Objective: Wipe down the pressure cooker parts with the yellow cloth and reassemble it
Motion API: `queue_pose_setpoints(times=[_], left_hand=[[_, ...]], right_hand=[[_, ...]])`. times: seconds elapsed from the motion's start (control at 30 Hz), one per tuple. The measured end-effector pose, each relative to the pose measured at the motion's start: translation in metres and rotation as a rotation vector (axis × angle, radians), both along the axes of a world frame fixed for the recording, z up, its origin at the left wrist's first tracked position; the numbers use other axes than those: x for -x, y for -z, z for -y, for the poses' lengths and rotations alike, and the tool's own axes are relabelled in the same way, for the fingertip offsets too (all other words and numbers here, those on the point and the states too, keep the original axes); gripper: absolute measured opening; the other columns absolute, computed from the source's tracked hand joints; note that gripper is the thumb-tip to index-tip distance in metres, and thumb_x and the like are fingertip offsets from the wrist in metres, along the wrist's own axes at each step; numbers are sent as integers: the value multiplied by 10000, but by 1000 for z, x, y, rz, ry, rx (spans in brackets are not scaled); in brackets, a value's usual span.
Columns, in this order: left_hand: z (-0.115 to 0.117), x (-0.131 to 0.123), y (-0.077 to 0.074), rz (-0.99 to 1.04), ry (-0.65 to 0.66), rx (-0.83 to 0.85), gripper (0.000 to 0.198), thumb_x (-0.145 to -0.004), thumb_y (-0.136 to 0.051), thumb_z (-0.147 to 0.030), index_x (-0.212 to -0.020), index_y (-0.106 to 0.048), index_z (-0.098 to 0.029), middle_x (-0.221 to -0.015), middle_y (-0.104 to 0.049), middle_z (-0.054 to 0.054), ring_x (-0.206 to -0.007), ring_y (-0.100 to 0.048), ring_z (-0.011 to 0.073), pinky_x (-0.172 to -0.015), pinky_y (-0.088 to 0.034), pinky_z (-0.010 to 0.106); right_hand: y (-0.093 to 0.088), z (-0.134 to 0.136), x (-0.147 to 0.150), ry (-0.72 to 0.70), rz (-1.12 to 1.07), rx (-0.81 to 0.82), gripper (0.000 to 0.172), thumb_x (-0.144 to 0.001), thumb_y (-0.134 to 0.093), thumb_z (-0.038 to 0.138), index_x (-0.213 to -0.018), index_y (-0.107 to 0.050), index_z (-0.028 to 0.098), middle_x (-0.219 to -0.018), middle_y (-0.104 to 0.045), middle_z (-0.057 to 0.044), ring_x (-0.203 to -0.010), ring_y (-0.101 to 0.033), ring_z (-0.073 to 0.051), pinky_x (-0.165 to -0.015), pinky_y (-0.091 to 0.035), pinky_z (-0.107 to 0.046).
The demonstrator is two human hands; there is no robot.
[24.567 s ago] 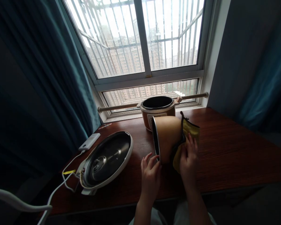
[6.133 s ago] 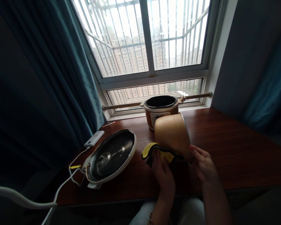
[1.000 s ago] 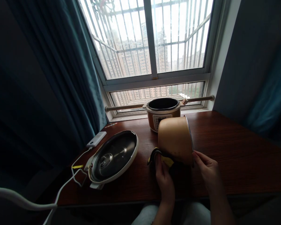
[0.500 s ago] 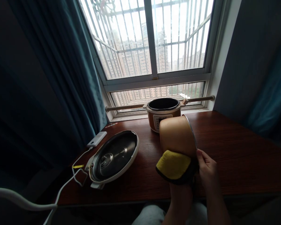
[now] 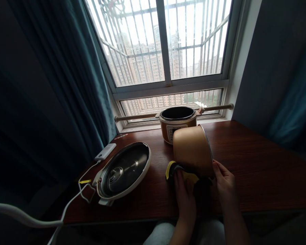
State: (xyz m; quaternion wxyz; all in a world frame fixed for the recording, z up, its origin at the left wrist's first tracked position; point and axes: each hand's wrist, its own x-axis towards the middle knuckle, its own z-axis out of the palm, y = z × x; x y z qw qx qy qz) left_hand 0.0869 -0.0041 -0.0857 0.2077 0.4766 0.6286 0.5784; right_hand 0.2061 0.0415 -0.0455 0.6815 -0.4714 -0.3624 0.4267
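A gold inner pot [image 5: 192,148] is tipped on its side above the table, its rim facing right. My right hand [image 5: 224,178] grips that rim at the lower right, thumb on the edge. Just below the pot's base, my left hand [image 5: 185,194] is closed on a yellow and black cloth [image 5: 191,177], which lies against or close under the pot's lower side. Some of the left fingers are hidden in the cloth. Behind the pot stands the brown rice cooker body [image 5: 165,129], open at the top.
The cooker's round lid [image 5: 129,170] lies inside-up on the left of the dark red wooden table [image 5: 257,153]. Beside it are a white power bank [image 5: 105,151] and a white cable [image 5: 68,206]. A barred window and blue curtain [image 5: 73,75] are behind.
My left hand has moved left and down from under the pot, bunching the cloth so its back now shows. The pot, held by my right hand, has barely shifted.
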Motion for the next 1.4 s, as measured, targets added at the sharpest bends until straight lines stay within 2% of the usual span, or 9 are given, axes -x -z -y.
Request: queue_pose_setpoints(times=[0.13, 0.27, 0.6, 0.67, 0.83, 0.93, 1.13, 1.27, 1.4], left_hand=[[-2, 0, -3, 125, 2, -16, 536, -914, -334, -306, -1410, -228, -132, -1493, -205, 107, -1375, -139, 171, -1125, -150, 332], [0, 1, -6, 164, 3, -38, 528, -910, -347, -317, -1400, -258, -142, -1476, -261, 99, -1368, -174, 170, -1119, -173, 316], [12, -7, 1, -122, -206, -18, 473, -882, -392, -328, -1305, -422, -119, -1412, -322, 189, -1315, -309, 279, -1073, -270, 454], [13, -8, 5, -178, -176, 7, 452, -874, -406, -308, -1288, -460, -133, -1354, -411, 192, -1276, -372, 302, -1050, -298, 488], [13, -12, 21, -227, 73, 6, 320, -816, -501, -264, -1104, -636, -232, -1200, -593, 121, -1171, -498, 313, -1040, -324, 518], [9, -15, 26, -244, 78, -6, 272, -791, -536, -258, -1021, -679, -235, -1139, -631, 117, -1150, -515, 319, -1050, -311, 517], [3, -8, 11, -245, -110, 73, 422, -813, -506, -354, -1158, -590, -126, -1218, -566, 194, -1180, -482, 343, -1006, -350, 521], [2, -1, 0, -230, -116, 130, 509, -859, -423, -331, -1312, -416, -99, -1356, -430, 200, -1285, -358, 307, -1044, -305, 480], [2, -1, -2, -176, -109, 154, 535, -855, -428, -325, -1333, -366, -92, -1380, -392, 209, -1287, -352, 312, -1047, -304, 461]], right_hand=[[0, 3, -2, -113, -152, 35, 388, -632, -708, 476, -907, -703, 202, -858, -708, -39, -830, -642, -223, -760, -503, -351], [-3, 5, 2, -168, -166, 31, 389, -636, -695, 508, -832, -712, 173, -791, -705, -53, -761, -647, -234, -662, -515, -340], [-21, 15, 11, -136, -147, 18, 445, -672, -654, 535, -870, -714, 142, -781, -703, -74, -692, -644, -232, -592, -504, -316], [-22, 13, 14, -126, -132, 10, 452, -670, -652, 539, -881, -717, 145, -779, -703, -62, -701, -642, -229, -614, -504, -315], [-13, 7, 17, -9, -132, 9, 442, -671, -668, 500, -951, -705, 160, -866, -706, -55, -796, -639, -229, -702, -504, -320], [-7, 6, 14, 8, -119, 30, 455, -655, -685, 485, -975, -697, 162, -953, -696, -78, -867, -636, -237, -757, -506, -338], [-11, 11, 10, -106, 12, 21, 433, -650, -684, 487, -961, -705, 186, -958, -698, -72, -877, -643, -252, -749, -525, -350], [-16, 13, 15, -248, 68, 8, 423, -643, -693, 477, -954, -709, 191, -922, -705, -66, -868, -648, -262, -778, -524, -377], [-15, 13, 20, -302, 124, -8, 405, -640, -701, 459, -940, -713, 188, -885, -710, -53, -830, -648, -255, -773, -517, -387]])
